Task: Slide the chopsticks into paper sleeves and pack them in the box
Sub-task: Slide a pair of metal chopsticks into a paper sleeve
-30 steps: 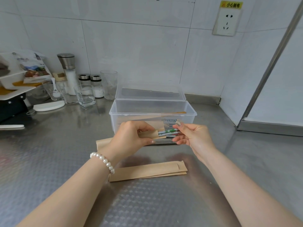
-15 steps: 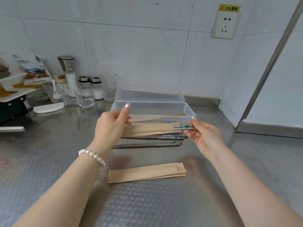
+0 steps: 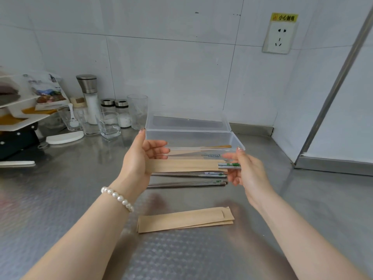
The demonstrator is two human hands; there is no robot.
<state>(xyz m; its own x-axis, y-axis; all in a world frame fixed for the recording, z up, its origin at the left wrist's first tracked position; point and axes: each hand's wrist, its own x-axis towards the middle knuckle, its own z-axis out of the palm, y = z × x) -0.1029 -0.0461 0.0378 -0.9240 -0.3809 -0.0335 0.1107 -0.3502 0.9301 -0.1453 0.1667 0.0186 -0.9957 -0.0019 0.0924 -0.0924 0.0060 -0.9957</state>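
Left hand (image 3: 139,160) and right hand (image 3: 245,171) grip opposite ends of a sleeved pair of chopsticks (image 3: 185,165) at mid-frame, before the open box (image 3: 193,138).

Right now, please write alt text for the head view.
Two hands hold a sleeved pair of chopsticks level before an open clear plastic box: left hand at the sleeve end, right hand at the chopstick tops. Loose chopsticks and empty sleeves lie on the steel counter.

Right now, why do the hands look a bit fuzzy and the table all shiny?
In the head view, the left hand and right hand are softly smeared by motion blur; the steel counter mirrors light as pale glare, with dim shadows under the arms; the wide lens bends the door frame.
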